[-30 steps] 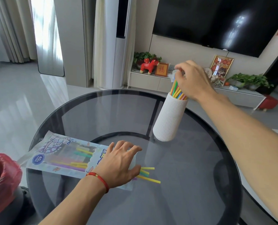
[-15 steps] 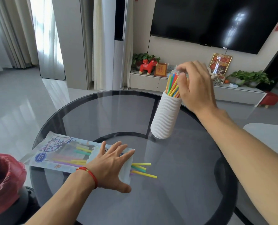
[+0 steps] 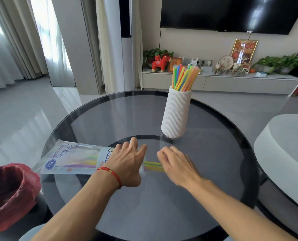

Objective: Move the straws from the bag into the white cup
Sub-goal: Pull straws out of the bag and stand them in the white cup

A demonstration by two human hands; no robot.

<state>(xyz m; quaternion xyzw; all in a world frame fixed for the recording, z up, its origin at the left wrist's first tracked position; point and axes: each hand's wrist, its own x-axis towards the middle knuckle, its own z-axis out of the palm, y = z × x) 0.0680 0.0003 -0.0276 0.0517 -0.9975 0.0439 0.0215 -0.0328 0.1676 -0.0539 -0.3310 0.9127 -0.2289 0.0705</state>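
A printed plastic bag (image 3: 71, 158) of coloured straws lies flat on the round glass table (image 3: 214, 153), its open end to the right. My left hand (image 3: 127, 162), with a red cord at the wrist, presses flat on the bag near that end. A few yellow and green straws (image 3: 153, 166) stick out of the opening. My right hand (image 3: 176, 164) rests on their tips, fingers curled; the grip itself is blurred. The tall ribbed white cup (image 3: 177, 113) stands upright farther back, with several coloured straws (image 3: 184, 77) fanned out of its top.
A bin with a red liner (image 3: 7, 190) stands at the lower left beside the table. A grey-and-white round seat (image 3: 284, 153) sits at the right. Behind the table are a low white cabinet (image 3: 231, 82) with ornaments and a wall-mounted television (image 3: 231, 13).
My right hand left the top of the cup and came down to the straws at the bag's opening. My left hand stayed on the bag.
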